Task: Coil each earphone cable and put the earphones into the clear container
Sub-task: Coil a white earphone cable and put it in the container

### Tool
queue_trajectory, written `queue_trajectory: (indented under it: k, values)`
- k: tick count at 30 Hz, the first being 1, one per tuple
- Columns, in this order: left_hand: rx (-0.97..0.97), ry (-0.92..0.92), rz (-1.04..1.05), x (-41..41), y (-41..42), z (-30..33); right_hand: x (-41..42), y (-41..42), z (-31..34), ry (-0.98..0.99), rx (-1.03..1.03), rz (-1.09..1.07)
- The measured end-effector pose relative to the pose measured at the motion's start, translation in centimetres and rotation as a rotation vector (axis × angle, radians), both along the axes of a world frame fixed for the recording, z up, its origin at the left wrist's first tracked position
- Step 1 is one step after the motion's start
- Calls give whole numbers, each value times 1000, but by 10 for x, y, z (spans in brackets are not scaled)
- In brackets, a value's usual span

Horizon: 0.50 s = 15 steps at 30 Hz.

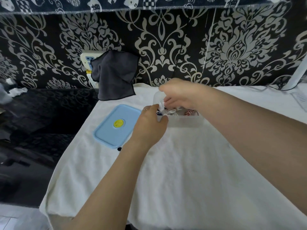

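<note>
Over the clear container (pixel 182 122), the right hand (pixel 181 95) pinching the white earphone coil (pixel 167 112) should lower it gently while the left hand (pixel 149 123), fingers curled on the near corner, steadies the box

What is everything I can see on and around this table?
clear container: one, see-through, on the white cloth, middle back.
earphones: coiled white bundle in the container; count unclear.
red-and-white coil: one, inside the container, right part.
lid: one, light blue with a yellow disc, left of the container.
white cloth: one, covers the table.
dark cloth: one, hangs at the wall, back left.
left hand: at the container's near left corner.
right hand: reaches into the container.
</note>
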<state>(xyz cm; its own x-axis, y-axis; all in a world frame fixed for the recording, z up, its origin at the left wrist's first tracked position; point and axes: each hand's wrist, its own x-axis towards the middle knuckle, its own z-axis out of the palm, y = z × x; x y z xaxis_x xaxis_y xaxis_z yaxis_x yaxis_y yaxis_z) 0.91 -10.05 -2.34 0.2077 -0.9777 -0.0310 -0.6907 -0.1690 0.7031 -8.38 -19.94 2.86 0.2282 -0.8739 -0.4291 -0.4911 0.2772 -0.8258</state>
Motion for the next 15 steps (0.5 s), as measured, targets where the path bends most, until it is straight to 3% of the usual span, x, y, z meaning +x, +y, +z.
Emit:
queue_trajectory:
  k: [4, 7, 11, 15]
  values:
    - [-78, -172, 0, -6, 6, -6, -46, 12, 19, 6, -247, -93]
    - [-227, -322, 4, -19, 11, 0, -102, 32, 12, 147, -414, -174]
    - [-226, -242, -146, -42, 25, 2, -163, 76, -27, 464, -512, -243]
    - [-65, -243, -306, -60, 39, -8, -188, 97, -54, 666, -479, -30]
